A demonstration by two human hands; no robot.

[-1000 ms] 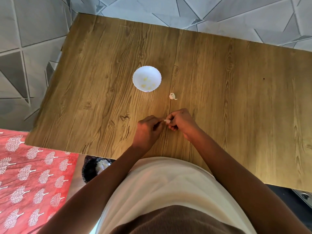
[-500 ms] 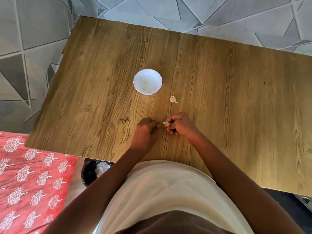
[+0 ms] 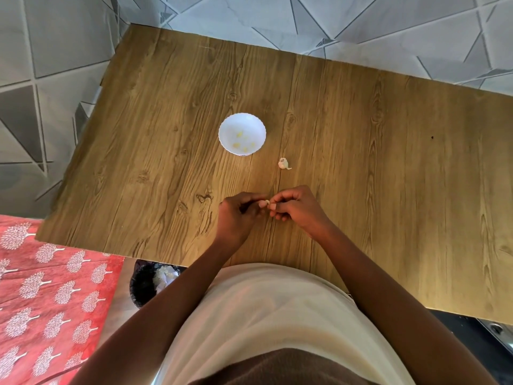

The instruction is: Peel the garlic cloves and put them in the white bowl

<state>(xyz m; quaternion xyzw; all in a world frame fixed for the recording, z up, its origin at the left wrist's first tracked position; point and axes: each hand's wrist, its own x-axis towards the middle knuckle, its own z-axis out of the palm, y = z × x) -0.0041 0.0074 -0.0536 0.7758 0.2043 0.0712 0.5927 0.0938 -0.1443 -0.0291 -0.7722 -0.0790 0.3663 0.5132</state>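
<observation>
We see the white bowl (image 3: 242,134) standing near the middle of the wooden table (image 3: 388,168), with a few small pale-yellow peeled cloves (image 3: 241,141) lying loose in its bottom. A black bin (image 3: 144,284) sits on the floor just past the table's near edge, to the left of the body, with crumpled whitish scraps inside it.

To the right of the bowl and a little nearer, a small whitish piece of garlic (image 3: 283,163) lies alone on the wood, apart from both the bowl and the hands. Nothing lies between the hands and the bowl.

The garlic clove (image 3: 266,202) we are working on is a tiny pale speck, pinched between the curled fingers of our left hand (image 3: 239,215) and our right hand (image 3: 295,207), low over the table's near part. How much skin it has we cannot tell.
</observation>
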